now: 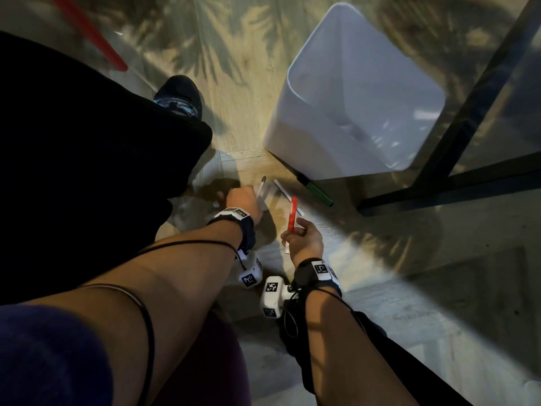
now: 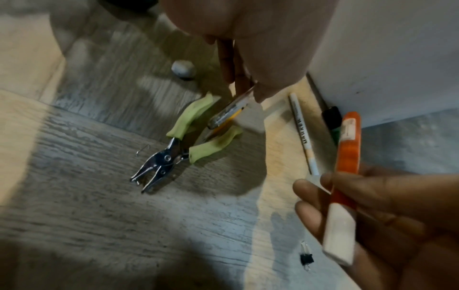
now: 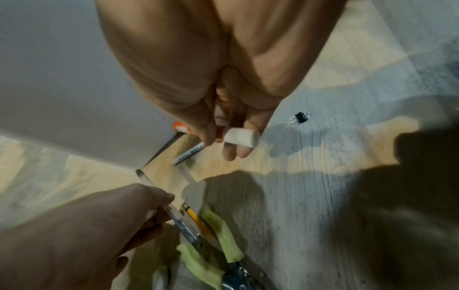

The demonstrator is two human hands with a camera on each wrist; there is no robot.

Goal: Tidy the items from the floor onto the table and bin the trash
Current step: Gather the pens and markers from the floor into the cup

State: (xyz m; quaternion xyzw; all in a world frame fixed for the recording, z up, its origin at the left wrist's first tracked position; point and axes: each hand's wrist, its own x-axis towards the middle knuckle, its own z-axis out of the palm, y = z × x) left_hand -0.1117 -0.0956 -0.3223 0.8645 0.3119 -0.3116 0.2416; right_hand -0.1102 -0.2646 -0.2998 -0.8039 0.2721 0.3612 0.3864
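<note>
Both bare forearms reached forward and down toward the floor, each wrist strapped with a dark band. The left hand point(image 1: 244, 200) hung low, knuckles up, its fingers point(image 3: 159, 198) curled in a pinch. The right hand point(image 1: 304, 240) sat just beside it, slightly higher, palm turned inward, thumb and fingers point(image 2: 310, 196) closed in a grip.

White pen point(image 2: 303, 135) on the floor — barrel printed "MARKER", nothing else legible

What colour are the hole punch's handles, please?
Light green handles, clearest in the left wrist view.
</note>
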